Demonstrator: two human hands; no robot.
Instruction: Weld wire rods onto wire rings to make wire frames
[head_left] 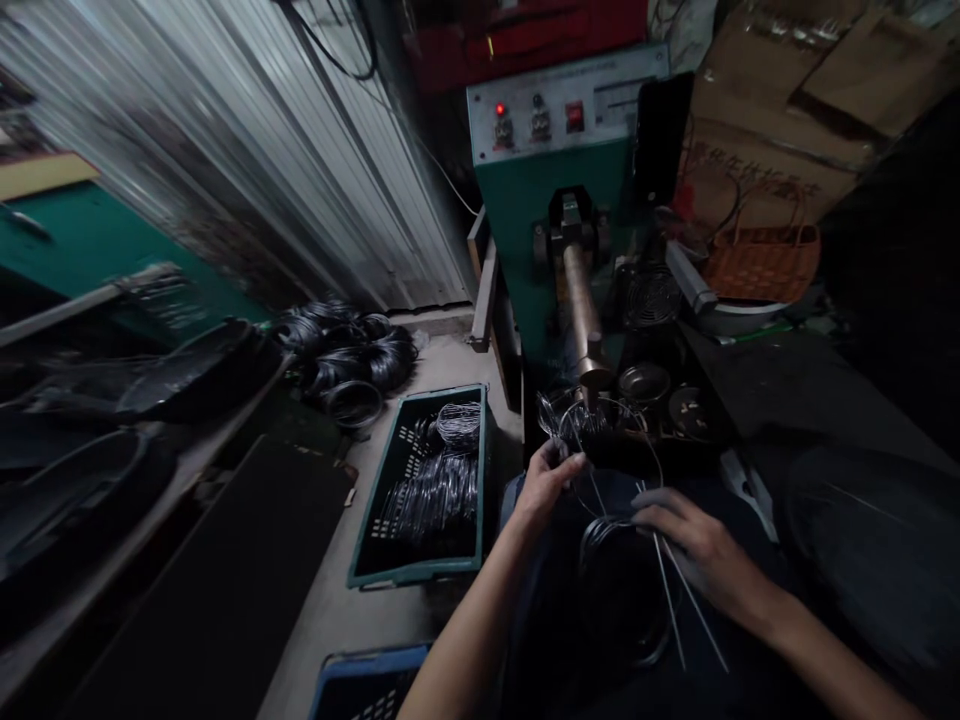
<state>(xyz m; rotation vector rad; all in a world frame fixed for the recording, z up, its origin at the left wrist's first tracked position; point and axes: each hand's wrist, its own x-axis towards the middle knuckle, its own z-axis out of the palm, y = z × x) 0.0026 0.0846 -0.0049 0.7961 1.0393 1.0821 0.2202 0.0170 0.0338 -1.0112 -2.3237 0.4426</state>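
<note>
My left hand (549, 482) pinches a thin wire hoop (649, 437) between thumb and fingers, just below the machine's rod. On the right, my right hand (694, 545) is closed around thin metal wires (699, 612), whose straight ends stick out below the palm. A coil of wire (598, 530) rests on my lap between the hands, its lower part lost in shadow. Ahead stands a green machine (517, 215) with a thick metal rod (581, 310) pointing towards me. A tangle of shiny wire (551, 412) lies under the rod's end.
To the left, a green crate (486, 500) holds bundled wire rings, with a blue crate (375, 662) nearer me. Black wire coils (345, 355) lie on the floor. At right are an orange basket (765, 262), cardboard boxes (772, 120) and a dark round surface (870, 560).
</note>
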